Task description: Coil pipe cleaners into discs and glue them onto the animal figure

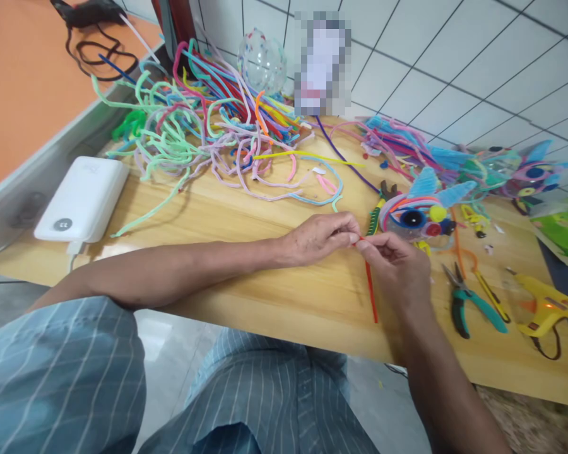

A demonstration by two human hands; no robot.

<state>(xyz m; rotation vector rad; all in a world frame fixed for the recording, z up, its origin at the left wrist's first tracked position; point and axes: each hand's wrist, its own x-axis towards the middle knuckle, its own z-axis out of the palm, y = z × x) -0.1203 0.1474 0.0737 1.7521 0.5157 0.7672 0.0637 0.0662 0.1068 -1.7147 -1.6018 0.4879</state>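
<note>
A red pipe cleaner (371,293) runs between my two hands, its free end hanging down over the table toward its front edge. My left hand (319,238) pinches it at the upper end with thumb and forefinger. Close against it, my right hand (397,265) also has thumb and fingers closed on the same pipe cleaner, the fingertips of both hands nearly touching. Just beyond my right hand stands a clear, round fish-like figure (413,218) with blue fins, button eyes and coloured pipe cleaner trim. Green-handled cutters (375,217) lie behind my fingertips, partly hidden.
A tangled heap of pipe cleaners (180,132) covers the back left, near a white power bank (82,198). Teal-handled pliers (473,306), a yellow utility knife (492,296) and a yellow glue gun (549,306) lie at right. Another figure (532,176) and a blurred phone (322,66) are behind.
</note>
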